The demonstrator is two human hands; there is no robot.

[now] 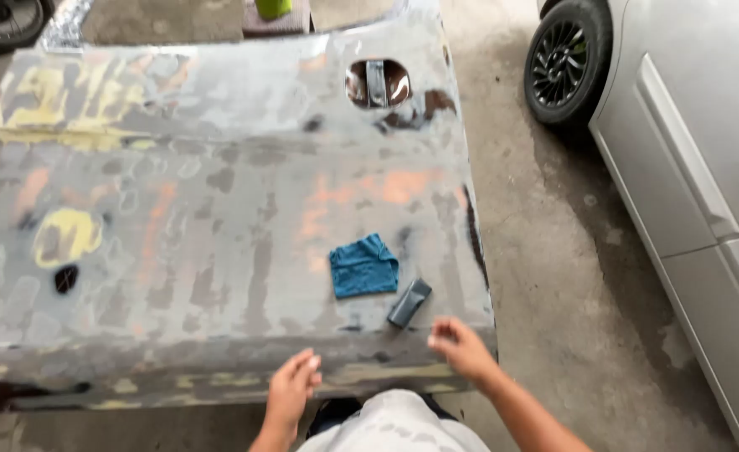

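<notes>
A sanded car door panel (pixel 218 218) lies flat in front of me, patched in grey, orange and yellow. On its near right part rest a folded blue cloth (pixel 363 266) and, just right of it, a small dark sanding block (pixel 409 303). My right hand (pixel 461 347) hovers at the panel's near edge, fingers loosely curled, a short way from the block and holding nothing. My left hand (pixel 292 392) is at the near edge too, fingers together, nothing in it.
A silver car (pixel 696 142) with a black wheel (pixel 566 63) stands close on the right. A handle opening (pixel 378 84) shows in the panel's far part. A green object (pixel 273 8) sits beyond the panel. Concrete floor lies between panel and car.
</notes>
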